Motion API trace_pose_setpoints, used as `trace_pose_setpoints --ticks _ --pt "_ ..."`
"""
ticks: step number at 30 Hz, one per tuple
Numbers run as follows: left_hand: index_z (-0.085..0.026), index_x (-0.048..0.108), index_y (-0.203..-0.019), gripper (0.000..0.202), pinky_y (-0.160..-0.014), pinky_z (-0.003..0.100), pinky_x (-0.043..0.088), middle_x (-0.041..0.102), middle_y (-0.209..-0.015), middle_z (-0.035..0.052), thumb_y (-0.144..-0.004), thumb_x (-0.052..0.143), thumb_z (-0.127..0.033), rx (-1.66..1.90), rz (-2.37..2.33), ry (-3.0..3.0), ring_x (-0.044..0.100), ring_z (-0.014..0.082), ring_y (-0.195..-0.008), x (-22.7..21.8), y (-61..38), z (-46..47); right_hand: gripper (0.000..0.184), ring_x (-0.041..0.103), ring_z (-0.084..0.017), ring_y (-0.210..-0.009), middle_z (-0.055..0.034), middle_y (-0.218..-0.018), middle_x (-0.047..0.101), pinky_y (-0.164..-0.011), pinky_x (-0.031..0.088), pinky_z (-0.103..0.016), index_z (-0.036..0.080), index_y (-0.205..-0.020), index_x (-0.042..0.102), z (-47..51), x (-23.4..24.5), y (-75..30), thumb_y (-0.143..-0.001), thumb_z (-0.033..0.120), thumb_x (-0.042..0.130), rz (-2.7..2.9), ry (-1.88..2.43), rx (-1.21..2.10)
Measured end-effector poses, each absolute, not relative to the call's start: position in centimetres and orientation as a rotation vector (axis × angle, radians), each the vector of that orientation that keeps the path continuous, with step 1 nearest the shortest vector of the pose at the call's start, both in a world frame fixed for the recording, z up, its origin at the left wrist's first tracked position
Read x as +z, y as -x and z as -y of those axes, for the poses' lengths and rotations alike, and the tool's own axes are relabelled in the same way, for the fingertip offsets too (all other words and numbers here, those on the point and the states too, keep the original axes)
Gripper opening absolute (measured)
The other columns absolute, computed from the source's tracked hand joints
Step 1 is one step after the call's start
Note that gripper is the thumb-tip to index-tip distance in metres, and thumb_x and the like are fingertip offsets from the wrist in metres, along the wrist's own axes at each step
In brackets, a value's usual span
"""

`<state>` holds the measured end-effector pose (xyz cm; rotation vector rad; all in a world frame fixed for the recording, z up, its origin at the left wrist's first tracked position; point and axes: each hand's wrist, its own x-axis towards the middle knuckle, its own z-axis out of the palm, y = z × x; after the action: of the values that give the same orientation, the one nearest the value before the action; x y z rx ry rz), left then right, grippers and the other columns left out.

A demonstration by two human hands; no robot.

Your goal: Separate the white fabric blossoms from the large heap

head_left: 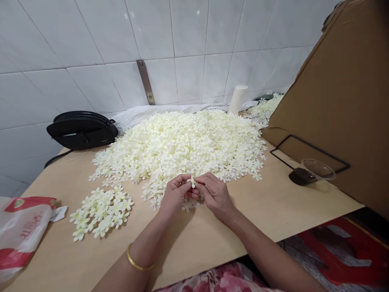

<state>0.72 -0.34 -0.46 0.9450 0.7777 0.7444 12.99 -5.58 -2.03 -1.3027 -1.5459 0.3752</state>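
My left hand (pixel 175 194) and my right hand (pixel 214 194) meet at the near edge of a big heap of cream fabric flowers (pixel 185 144) on a tan table (pixel 273 205). Both hands pinch one small cream flower (pixel 192 181) between their fingertips, fingers closed on it. A gold bangle (pixel 135 262) circles my left wrist. To the left lies a smaller separate cluster of flowers (pixel 101 211), flat on the table.
A black case (pixel 81 129) sits at the back left by the tiled wall. A white and red plastic bag (pixel 21 229) hangs off the left edge. A cardboard box (pixel 340 105), a clear plastic cup (pixel 319 169) and a white roll (pixel 237 99) stand at the right and back.
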Motion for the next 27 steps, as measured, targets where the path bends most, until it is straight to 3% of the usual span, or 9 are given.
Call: trace_pose_setpoints --ticks 4,8,14,20,27 --pt "-0.014 0.052 -0.091 0.024 -0.059 0.028 0.046 0.053 -0.055 -0.0024 -0.067 0.055 -0.020 0.785 -0.857 -1.135 0.054 0.0116 -0.053 -0.6 -0.8 0.7 0.018 0.052 -0.014 -0.071 -0.0046 -0.078 0.054 -0.063 0.042 -0.026 0.020 -0.090 0.059 5.4 -2.5 -13.2 -0.081 0.019 0.043 1.570 1.339 0.349" --pt "-0.017 0.052 -0.102 0.029 -0.057 0.023 0.042 0.047 -0.061 -0.0032 -0.074 0.046 -0.021 0.847 -0.905 -1.580 0.049 0.0094 -0.056 -1.3 -0.6 1.0 0.016 0.051 -0.013 -0.065 -0.0038 -0.073 0.054 -0.060 0.041 -0.025 0.018 -0.084 0.059 5.3 -2.4 -13.4 -0.081 0.017 0.043 1.626 1.406 0.332" --pt "-0.017 0.047 -0.111 0.040 -0.054 0.020 0.038 0.047 -0.062 -0.0033 -0.071 0.045 -0.015 0.808 -0.891 -1.692 0.045 0.0084 -0.055 -1.7 -0.4 1.0 0.021 0.048 -0.013 -0.062 -0.0045 -0.072 0.052 -0.059 0.039 -0.025 0.015 -0.082 0.057 5.4 -2.6 -13.4 -0.082 0.012 0.036 1.755 1.486 0.245" --pt "-0.017 0.047 -0.108 0.041 -0.054 0.022 0.042 0.043 -0.056 -0.0056 -0.068 0.052 -0.018 0.807 -0.874 -1.437 0.049 0.0092 -0.053 -1.4 -0.7 1.1 0.018 0.042 -0.012 -0.059 -0.0022 -0.068 0.045 -0.056 0.034 -0.024 0.016 -0.071 0.048 5.3 -2.8 -13.2 -0.080 0.010 0.034 1.769 1.544 0.203" --pt "-0.016 0.049 -0.091 0.033 -0.054 0.027 0.048 0.045 -0.054 -0.0071 -0.059 0.058 -0.014 0.783 -0.850 -1.143 0.057 0.0126 -0.052 0.3 -1.0 1.1 0.020 0.042 -0.011 -0.057 0.0015 -0.060 0.045 -0.054 0.033 -0.022 0.018 -0.064 0.044 5.3 -2.1 -13.4 -0.082 0.019 0.036 1.525 1.496 0.479"
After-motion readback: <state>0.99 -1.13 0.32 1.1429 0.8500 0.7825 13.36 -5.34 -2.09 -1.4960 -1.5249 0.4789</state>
